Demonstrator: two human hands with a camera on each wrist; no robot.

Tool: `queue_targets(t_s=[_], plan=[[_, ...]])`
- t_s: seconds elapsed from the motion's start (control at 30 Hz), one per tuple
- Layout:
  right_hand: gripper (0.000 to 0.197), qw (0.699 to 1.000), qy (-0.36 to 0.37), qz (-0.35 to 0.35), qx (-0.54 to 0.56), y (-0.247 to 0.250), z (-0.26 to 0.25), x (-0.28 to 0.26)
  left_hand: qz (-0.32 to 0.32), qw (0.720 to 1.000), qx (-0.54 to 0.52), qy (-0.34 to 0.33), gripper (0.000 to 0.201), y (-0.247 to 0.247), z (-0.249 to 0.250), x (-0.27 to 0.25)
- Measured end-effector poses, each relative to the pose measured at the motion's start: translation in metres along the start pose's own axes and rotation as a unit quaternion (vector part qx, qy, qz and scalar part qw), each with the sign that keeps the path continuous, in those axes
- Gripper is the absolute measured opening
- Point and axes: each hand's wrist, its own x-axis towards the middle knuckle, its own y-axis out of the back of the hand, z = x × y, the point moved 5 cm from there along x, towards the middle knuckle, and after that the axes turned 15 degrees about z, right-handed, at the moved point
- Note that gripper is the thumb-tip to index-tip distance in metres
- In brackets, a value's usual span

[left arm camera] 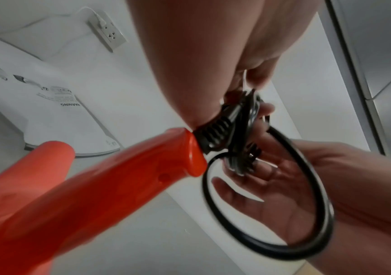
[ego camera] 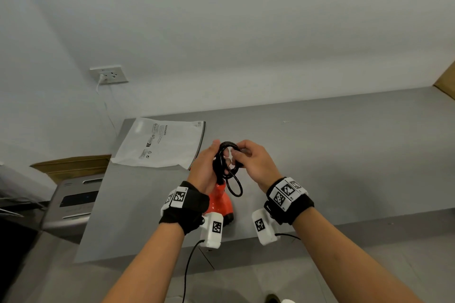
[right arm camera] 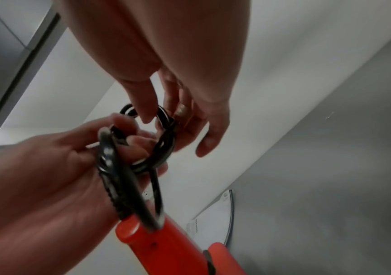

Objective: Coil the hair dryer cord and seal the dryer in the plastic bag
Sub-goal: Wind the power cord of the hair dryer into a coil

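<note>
- Left hand (ego camera: 204,167): fingers curled round the black cord (ego camera: 227,162), gripping the bundled loops by the strain relief, above the tabletop (ego camera: 344,155).
- Right hand (ego camera: 256,163): fingertips pinching the far side of the same coil; one larger loop hanging below.
- Red hair dryer (ego camera: 219,202): handle up beneath the left hand, body low over the tabletop's near edge, partly hidden by the wrist.
- Plastic bag (ego camera: 162,142): flat, printed with a warning, at the tabletop's far left corner, just beyond the hands.
- Wall socket (ego camera: 109,74) with white plug, upper left.

Head view high above both hands (ego camera: 229,162); wrist views close beneath, facing each other across the cord (left arm camera: 269,186).
</note>
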Motion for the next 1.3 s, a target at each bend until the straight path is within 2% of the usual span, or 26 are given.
queue_targets(t_s=[0.1,0.23,0.3,0.4,0.53,0.63,0.77,0.87,0.93,1.13,1.27,1.3], plan=[[0.010,0.997,-0.017,-0.003,0.072,0.003,-0.004,-0.001,0.069,0.996,0.034,-0.044,0.024,0.019,0.009,0.006],[0.010,0.991,-0.024,-0.032,0.129,0.007,-0.012,-0.004,0.106,0.991,0.035,-0.073,0.022,0.044,0.018,0.013],[0.012,0.990,-0.022,-0.034,0.137,0.011,-0.011,-0.005,0.146,0.984,0.030,-0.103,0.024,0.060,0.025,0.015],[0.013,0.988,-0.030,-0.037,0.147,0.016,-0.007,-0.004,0.200,0.971,-0.016,-0.127,0.031,0.083,0.036,0.020],[0.014,0.990,-0.027,-0.029,0.137,0.015,-0.009,-0.008,0.232,0.957,-0.122,-0.123,0.039,0.091,0.043,0.018],[0.015,0.989,-0.035,-0.019,0.143,0.011,-0.014,-0.009,0.200,0.952,-0.206,-0.108,0.035,0.080,0.045,0.012],[0.015,0.991,-0.022,-0.030,0.127,0.006,-0.029,-0.006,0.128,0.966,-0.201,-0.096,0.020,0.058,0.052,0.002],[0.015,0.994,-0.014,-0.028,0.109,0.003,-0.039,-0.001,0.058,0.984,-0.087,-0.142,0.018,0.038,0.063,-0.012],[0.016,0.996,-0.012,-0.019,0.088,0.003,-0.041,0.003,0.039,0.986,-0.009,-0.163,0.017,0.027,0.068,-0.020],[0.011,0.997,0.069,0.013,-0.045,0.013,-0.045,0.012,0.059,0.959,0.097,-0.261,0.028,0.022,0.075,-0.022],[0.004,0.999,0.035,0.022,0.025,0.023,-0.045,0.016,0.050,0.940,0.191,-0.279,0.025,0.019,0.075,-0.026],[0.009,0.998,0.028,0.019,0.049,0.023,-0.045,0.015,0.042,0.929,0.229,-0.286,0.025,0.017,0.073,-0.026]])
